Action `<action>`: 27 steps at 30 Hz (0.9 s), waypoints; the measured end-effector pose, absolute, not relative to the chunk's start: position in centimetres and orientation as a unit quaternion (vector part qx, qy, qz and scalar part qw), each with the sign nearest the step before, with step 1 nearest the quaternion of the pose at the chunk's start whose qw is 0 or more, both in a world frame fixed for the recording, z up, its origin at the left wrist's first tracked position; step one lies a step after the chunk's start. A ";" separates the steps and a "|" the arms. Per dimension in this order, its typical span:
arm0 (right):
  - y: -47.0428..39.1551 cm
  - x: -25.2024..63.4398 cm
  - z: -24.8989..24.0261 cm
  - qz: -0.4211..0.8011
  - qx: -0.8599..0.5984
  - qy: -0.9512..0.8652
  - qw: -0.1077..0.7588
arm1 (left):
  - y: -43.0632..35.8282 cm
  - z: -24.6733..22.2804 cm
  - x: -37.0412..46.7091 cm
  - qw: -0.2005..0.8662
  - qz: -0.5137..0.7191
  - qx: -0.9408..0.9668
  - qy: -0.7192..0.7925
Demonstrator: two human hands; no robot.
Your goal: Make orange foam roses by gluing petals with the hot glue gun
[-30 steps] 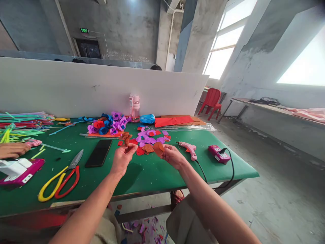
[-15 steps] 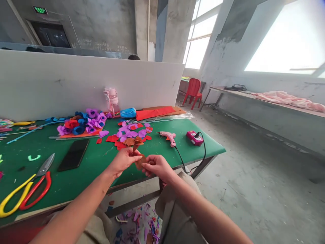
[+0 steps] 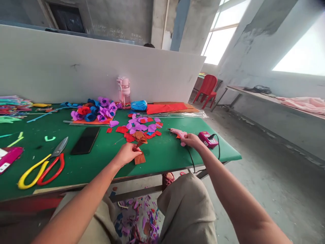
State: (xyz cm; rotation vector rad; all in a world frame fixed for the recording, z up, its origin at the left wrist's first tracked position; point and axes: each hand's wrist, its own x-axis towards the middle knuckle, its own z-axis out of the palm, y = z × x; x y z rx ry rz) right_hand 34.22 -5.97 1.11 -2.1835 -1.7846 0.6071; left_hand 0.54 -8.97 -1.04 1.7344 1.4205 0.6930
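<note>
Between the fingers of my left hand [image 3: 127,155] is a brown paper flower [image 3: 140,137], its petals pointing up and away from me. A flat brown paper piece [image 3: 140,158] hangs just below those fingertips. My right hand [image 3: 192,140] is closed around the handle of a pink glue gun [image 3: 178,133], whose nozzle points left over the green table. Loose purple petals [image 3: 141,126] and red petals [image 3: 122,129] lie scattered beyond my left hand. Finished purple, blue and red paper flowers [image 3: 94,110] are heaped farther left.
Left of my hands lie a black phone [image 3: 85,140] and scissors [image 3: 54,159] with yellow and red handles. A magenta power socket box [image 3: 208,139] sits right of the glue gun, cord attached. Along the white partition [image 3: 96,64] stand a pink bottle [image 3: 124,92] and a blue packet [image 3: 138,105].
My right hand has let go of the brown paper piece, moved right and taken hold of the glue gun. The left hand keeps the brown flower. The view has turned left and down.
</note>
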 end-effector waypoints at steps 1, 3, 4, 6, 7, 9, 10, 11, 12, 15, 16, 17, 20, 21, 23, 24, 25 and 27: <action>-6.0 34.2 1.0 0.210 -0.747 -0.618 0.125 | -9.1 -1.1 0.6 0.387 0.274 0.680 0.559; -6.5 34.2 0.9 0.224 -0.739 -0.619 0.141 | -9.2 -1.1 0.6 0.395 0.286 0.671 0.558; -6.9 34.3 0.9 0.255 -0.730 -0.609 0.176 | -9.2 -1.1 0.6 0.401 0.288 0.667 0.558; -8.1 34.4 1.0 0.353 -0.697 -0.560 0.276 | -9.3 -1.0 0.6 0.413 0.293 0.659 0.556; -8.8 34.4 1.1 0.409 -0.665 -0.536 0.322 | -9.3 -1.0 0.6 0.417 0.296 0.656 0.555; -10.2 34.1 1.7 0.486 -0.597 -0.502 0.394 | -9.4 -0.9 0.6 0.420 0.300 0.653 0.554; -10.9 33.8 2.1 0.500 -0.572 -0.494 0.423 | -9.4 -0.9 0.6 0.419 0.302 0.652 0.555; -11.6 33.3 2.5 0.505 -0.553 -0.494 0.442 | -9.4 -0.9 0.6 0.417 0.302 0.653 0.555; -12.3 32.8 2.9 0.511 -0.537 -0.496 0.451 | -9.4 -0.9 0.6 0.414 0.301 0.655 0.556; -14.3 31.0 4.0 0.548 -0.524 -0.497 0.421 | -9.5 -0.7 0.6 0.403 0.291 0.664 0.558; -14.8 30.3 4.3 0.562 -0.518 -0.507 0.397 | -9.6 -0.7 0.7 0.398 0.286 0.669 0.559; -15.3 29.7 4.4 0.573 -0.511 -0.521 0.373 | -9.6 -0.6 0.7 0.391 0.281 0.673 0.561; -16.6 27.9 4.9 0.577 -0.502 -0.570 0.302 | -9.7 -0.5 0.7 0.372 0.270 0.686 0.564; -16.9 27.3 5.0 0.570 -0.504 -0.586 0.280 | -9.8 -0.5 0.8 0.368 0.267 0.688 0.565; -17.2 26.2 5.4 0.550 -0.515 -0.611 0.246 | -9.9 -0.4 0.8 0.360 0.262 0.691 0.569; -17.3 25.6 5.6 0.539 -0.519 -0.621 0.233 | -9.9 -0.3 0.8 0.355 0.258 0.694 0.571; -17.3 25.1 5.8 0.526 -0.522 -0.633 0.225 | -9.9 -0.2 0.9 0.349 0.253 0.697 0.573; -17.3 24.0 6.0 0.493 -0.522 -0.664 0.210 | -9.9 -0.2 0.9 0.337 0.241 0.705 0.576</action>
